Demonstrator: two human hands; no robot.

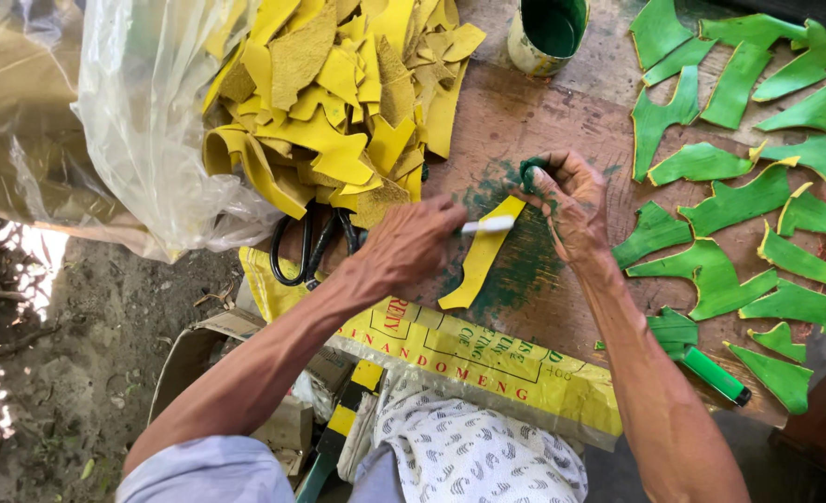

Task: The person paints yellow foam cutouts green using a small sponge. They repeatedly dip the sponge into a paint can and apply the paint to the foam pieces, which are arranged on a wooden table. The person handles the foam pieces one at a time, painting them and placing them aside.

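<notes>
- My left hand [411,244] gripped a white stick [487,224], pinning the yellow strip [480,256] on the surface [525,112]
- My right hand [566,200] clenched a green dauber [531,170] at the strip's 1 o'clock
- Dyeing step; next calls for even strokes

Yellow strip [481,256] on brown board [525,112] smeared dark green. Yellow scraps [338,93] piled top left. Green pieces [739,205], some yellow-edged, at right. Tin [548,33] green inside. Scissors [315,247] black. Cloth [469,456] white with dark pattern. Green marker [716,374].
</notes>
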